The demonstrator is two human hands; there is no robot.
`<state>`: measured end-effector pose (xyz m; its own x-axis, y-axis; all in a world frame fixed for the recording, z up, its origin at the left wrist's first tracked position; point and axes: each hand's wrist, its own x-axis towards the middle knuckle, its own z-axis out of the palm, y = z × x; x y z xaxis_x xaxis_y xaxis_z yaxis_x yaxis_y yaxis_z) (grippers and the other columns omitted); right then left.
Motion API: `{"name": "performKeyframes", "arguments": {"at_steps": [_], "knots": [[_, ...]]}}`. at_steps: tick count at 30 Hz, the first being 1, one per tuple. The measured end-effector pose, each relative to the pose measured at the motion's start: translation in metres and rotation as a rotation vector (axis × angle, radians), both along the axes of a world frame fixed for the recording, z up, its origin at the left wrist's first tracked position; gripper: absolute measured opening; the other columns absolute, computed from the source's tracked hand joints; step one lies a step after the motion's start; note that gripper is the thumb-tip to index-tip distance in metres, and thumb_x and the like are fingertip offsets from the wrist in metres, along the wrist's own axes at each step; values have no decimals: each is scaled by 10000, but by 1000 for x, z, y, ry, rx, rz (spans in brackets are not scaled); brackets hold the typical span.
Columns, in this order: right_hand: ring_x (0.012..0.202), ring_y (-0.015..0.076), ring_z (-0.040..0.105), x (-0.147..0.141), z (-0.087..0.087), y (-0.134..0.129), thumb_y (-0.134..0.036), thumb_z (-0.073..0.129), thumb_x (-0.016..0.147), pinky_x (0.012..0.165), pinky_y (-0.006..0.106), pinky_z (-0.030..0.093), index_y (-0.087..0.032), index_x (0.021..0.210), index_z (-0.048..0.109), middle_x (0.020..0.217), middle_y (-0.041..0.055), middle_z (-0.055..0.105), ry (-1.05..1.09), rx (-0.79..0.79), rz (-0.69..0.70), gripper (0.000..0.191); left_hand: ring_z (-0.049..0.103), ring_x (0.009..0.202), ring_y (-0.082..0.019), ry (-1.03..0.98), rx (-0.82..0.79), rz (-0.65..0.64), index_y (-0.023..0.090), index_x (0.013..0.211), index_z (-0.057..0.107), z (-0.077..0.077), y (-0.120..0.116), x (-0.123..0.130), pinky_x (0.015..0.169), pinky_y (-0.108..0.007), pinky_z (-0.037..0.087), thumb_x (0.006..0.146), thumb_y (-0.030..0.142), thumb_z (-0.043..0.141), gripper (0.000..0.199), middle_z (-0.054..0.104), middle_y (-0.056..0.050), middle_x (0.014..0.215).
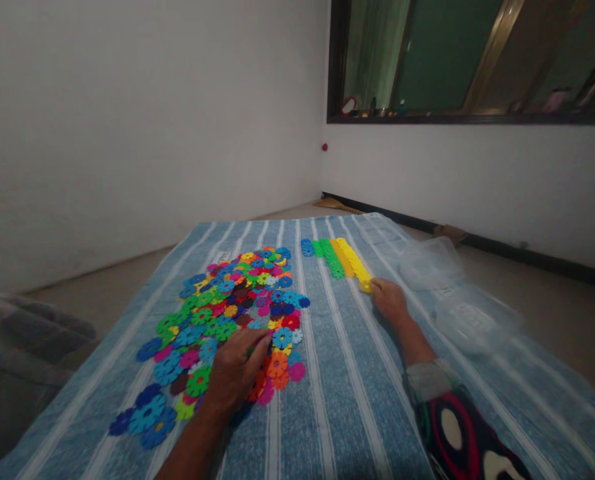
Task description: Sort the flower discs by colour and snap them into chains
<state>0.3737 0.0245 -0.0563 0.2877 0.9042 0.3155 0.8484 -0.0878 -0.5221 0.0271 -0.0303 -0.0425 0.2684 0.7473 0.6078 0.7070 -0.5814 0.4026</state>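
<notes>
A wide pile of flat, flower-shaped plastic discs (202, 313) in many colours is spread over the left half of the striped cloth. Over the pile's lower right part is my left hand (240, 363), its fingers bent together; a bit of green shows by the fingertips, but what they hold is hidden. To the right lie overlapping rows of discs: a short blue row (307, 247), a green row (332, 259), an orange row (342, 257) and a longer yellow row (352, 262). My right hand (388, 300) pinches the near end of the yellow row.
Clear plastic containers (431, 263) and clear bags (470, 323) lie along the right side of the blue and white striped cloth (327, 413). Grey fabric (22, 373) is at the far left. Walls and a window stand behind.
</notes>
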Motion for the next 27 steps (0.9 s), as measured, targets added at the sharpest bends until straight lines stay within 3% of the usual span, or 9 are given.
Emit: {"name": "performKeyframes", "arguments": {"at_steps": [3, 10, 27], "knots": [[803, 168, 604, 20, -7, 3, -219, 416, 909, 647, 235, 340, -190, 981, 744, 886, 70, 732, -111, -55, -47, 337, 694, 769, -193, 7, -5, 23, 218, 852, 706, 0, 2, -2, 746, -316, 555, 911, 466, 461, 354, 747, -43, 809], [800, 162, 613, 16, -13, 7, -217, 424, 920, 649, 238, 330, -202, 997, 749, 901, 71, 744, -123, -72, -47, 334, 693, 808, -219, 17, -57, 142, 208, 853, 705, 2, 2, -12, 754, -338, 560, 892, 483, 457, 373, 746, -70, 861], [842, 203, 656, 21, -27, 12, -214, 436, 859, 692, 265, 429, -190, 1082, 740, 918, 91, 754, -112, 49, -143, 378, 681, 828, -212, 24, -99, 129, 221, 845, 708, 1, 1, -12, 768, -329, 541, 884, 460, 485, 329, 749, -56, 867]]}}
